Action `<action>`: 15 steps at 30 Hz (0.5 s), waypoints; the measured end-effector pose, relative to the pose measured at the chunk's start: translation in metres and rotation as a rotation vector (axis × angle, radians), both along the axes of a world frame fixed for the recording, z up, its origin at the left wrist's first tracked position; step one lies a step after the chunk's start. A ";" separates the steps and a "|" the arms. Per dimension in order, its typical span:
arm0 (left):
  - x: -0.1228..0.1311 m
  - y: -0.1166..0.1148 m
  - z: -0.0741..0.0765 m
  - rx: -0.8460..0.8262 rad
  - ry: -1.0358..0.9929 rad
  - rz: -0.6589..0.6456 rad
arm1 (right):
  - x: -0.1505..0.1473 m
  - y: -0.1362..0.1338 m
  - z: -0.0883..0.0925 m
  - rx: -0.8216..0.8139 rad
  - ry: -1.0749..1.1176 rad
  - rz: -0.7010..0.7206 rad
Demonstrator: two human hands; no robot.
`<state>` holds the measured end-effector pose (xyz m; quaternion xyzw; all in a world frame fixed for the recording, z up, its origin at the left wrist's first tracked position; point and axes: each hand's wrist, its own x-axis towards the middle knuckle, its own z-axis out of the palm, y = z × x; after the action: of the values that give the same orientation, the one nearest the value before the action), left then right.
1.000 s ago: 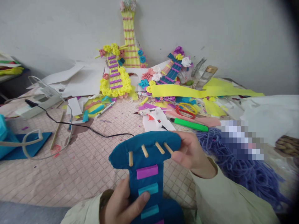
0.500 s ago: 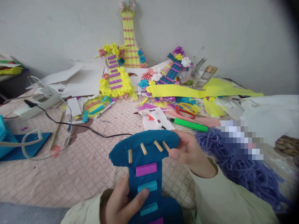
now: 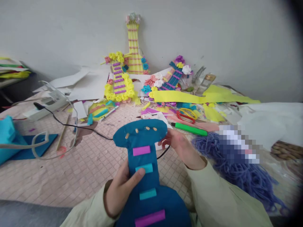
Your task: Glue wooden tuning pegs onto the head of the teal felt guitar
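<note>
A dark-blue craft guitar (image 3: 148,182) stands tilted up before me, its lower body running out of view. Across its neck and body lie purple strips (image 3: 141,150) and turquoise strips (image 3: 148,194). Several short wooden pegs (image 3: 136,130) stick out of its rounded head. My left hand (image 3: 123,187) is closed around the left side of the neck, thumb over a turquoise strip. Beside the head's right end is my right hand (image 3: 181,145), its fingers loosely bent and apart, partly hidden behind the head. I see nothing in it.
Behind stand flower-trimmed craft guitars (image 3: 119,78) against the wall. A green cutter (image 3: 190,129), scissors (image 3: 187,116) and purple-blue yarn (image 3: 232,164) lie to the right. At left are a power strip (image 3: 44,107), a black cable (image 3: 71,125) and blue paper (image 3: 44,146). Paper scraps surround them.
The guitar has tipped and risen a little, showing more of its body. My right thumb has left the rightmost peg, and that hand has moved beside and partly behind the head.
</note>
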<state>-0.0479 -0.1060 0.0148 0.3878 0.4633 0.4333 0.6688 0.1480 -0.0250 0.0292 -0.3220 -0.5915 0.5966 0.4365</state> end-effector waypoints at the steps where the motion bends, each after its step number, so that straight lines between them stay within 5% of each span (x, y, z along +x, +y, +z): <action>1: -0.001 0.005 0.003 -0.021 -0.019 0.054 | -0.001 0.001 -0.001 -0.007 -0.052 0.042; 8: -0.015 0.057 0.019 -0.090 -0.137 0.227 | -0.012 -0.017 -0.002 -0.060 -0.438 0.283; 15: -0.013 0.079 0.019 -0.070 -0.199 0.066 | -0.008 -0.049 -0.014 -0.126 -0.333 0.101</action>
<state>-0.0607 -0.0267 0.0338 0.3039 0.4219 0.4751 0.7099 0.1399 -0.0738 0.0156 -0.4127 -0.6325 0.5922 0.2810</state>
